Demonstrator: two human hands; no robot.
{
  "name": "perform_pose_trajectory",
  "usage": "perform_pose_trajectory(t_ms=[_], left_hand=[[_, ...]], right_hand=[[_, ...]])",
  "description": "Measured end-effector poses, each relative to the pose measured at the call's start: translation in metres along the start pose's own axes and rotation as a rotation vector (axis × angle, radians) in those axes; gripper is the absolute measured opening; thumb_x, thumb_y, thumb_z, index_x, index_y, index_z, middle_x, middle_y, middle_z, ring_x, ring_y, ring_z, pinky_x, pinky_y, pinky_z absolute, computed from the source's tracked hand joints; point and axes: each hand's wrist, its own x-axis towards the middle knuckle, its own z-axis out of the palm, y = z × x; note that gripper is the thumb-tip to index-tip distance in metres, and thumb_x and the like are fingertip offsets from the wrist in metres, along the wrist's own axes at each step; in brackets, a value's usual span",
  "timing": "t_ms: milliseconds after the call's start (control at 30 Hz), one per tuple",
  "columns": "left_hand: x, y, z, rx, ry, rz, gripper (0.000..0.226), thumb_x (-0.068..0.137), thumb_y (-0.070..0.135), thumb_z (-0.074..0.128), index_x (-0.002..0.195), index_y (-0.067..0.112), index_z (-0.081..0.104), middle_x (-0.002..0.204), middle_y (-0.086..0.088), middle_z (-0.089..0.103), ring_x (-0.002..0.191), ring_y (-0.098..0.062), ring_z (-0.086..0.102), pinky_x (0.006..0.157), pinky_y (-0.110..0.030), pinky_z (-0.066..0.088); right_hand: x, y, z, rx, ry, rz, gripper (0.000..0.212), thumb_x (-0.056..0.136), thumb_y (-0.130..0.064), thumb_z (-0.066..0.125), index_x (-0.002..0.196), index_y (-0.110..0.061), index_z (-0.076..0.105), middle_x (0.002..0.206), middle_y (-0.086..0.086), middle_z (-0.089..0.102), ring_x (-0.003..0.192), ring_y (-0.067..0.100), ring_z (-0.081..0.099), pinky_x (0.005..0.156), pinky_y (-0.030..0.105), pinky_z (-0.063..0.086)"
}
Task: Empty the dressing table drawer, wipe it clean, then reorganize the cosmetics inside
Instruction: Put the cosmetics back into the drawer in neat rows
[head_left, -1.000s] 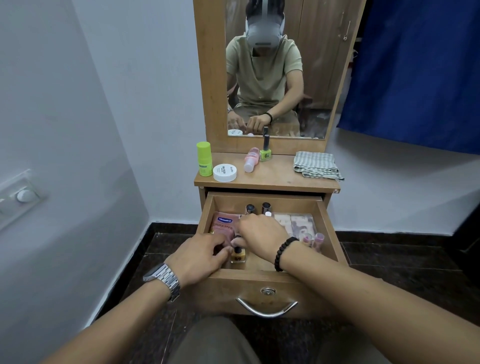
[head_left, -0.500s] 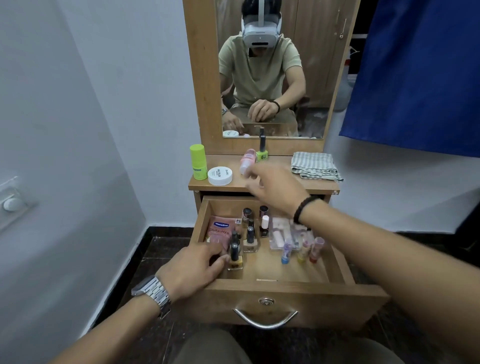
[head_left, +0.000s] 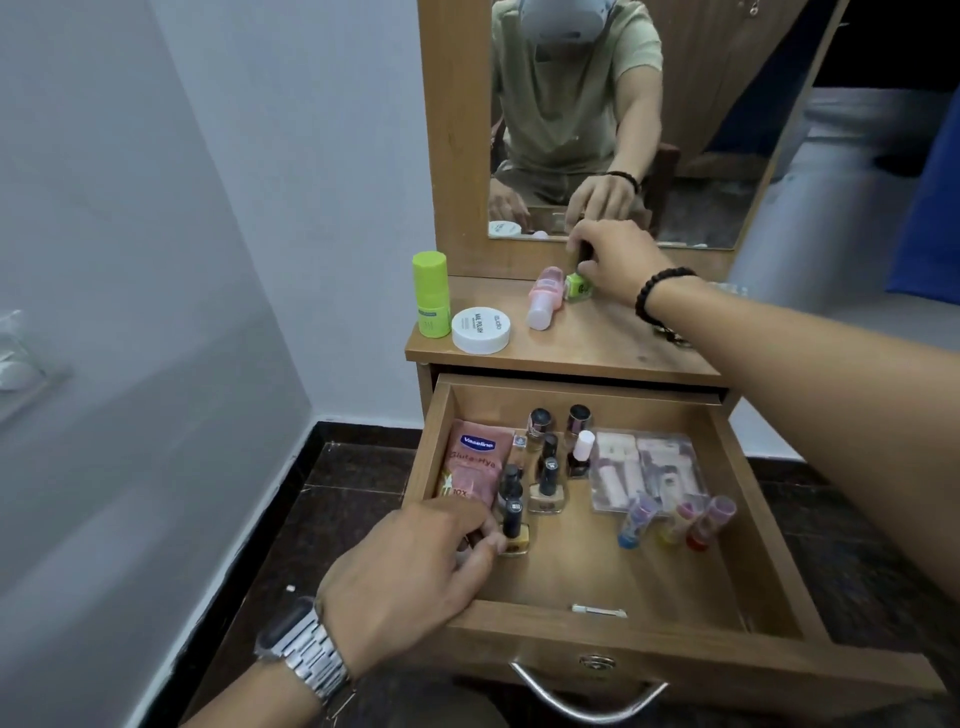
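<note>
Polish bottle (head_left: 515, 525) stood upright in the drawer (head_left: 597, 621), right at the left grip (head_left: 415, 566), fingers pinching it. Right grip (head_left: 615, 254) was far off on the counter (head_left: 582, 340), clamped on a green bottle (head_left: 577, 286).

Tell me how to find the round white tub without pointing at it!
Look at the wooden tabletop under the mirror, above the open drawer. Near its left front corner sits the round white tub, right beside a tall lime-green stick. It is the only flat, wide thing there, with writing on its lid.
</note>
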Motion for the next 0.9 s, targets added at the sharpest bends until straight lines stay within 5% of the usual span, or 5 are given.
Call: perform_pose_trajectory(t_ms=[300,633,900], left_hand=[[0.001,0.002,-0.002,0.018,-0.014,-0.013,0.02,0.093,0.049,0.044,0.094,0.037,0.06,0.09,0.022,0.062,0.08,0.003,0.058,0.067,-0.016,0.046],[0.003,0.004,-0.004,0.07,-0.046,-0.037,0.022,0.094,0.044,0.047,0.096,0.032,0.065,0.088,0.018,0.064,0.078,0.0,0.059,0.07,-0.023,0.049],[0.005,0.005,-0.005,0.112,-0.078,-0.07,0.022,0.094,0.044,0.047,0.095,0.031,0.065,0.087,0.015,0.066,0.075,-0.003,0.059,0.066,-0.025,0.047]], right_hand=[[-0.025,0.017,-0.012,0.129,0.03,0.09,0.009,0.085,-0.009,0.066,0.091,-0.014,0.063,0.09,0.001,0.062,0.092,0.022,0.061,0.074,0.026,0.042],[-0.116,-0.011,-0.06,0.155,0.164,-0.098,0.004,0.081,-0.012,0.063,0.082,-0.016,0.063,0.08,-0.002,0.066,0.077,0.016,0.061,0.072,0.029,0.051],[-0.188,-0.058,-0.06,0.305,-0.105,-0.143,0.01,0.076,-0.007,0.065,0.081,-0.015,0.067,0.08,-0.006,0.067,0.075,0.009,0.061,0.069,0.021,0.051]])
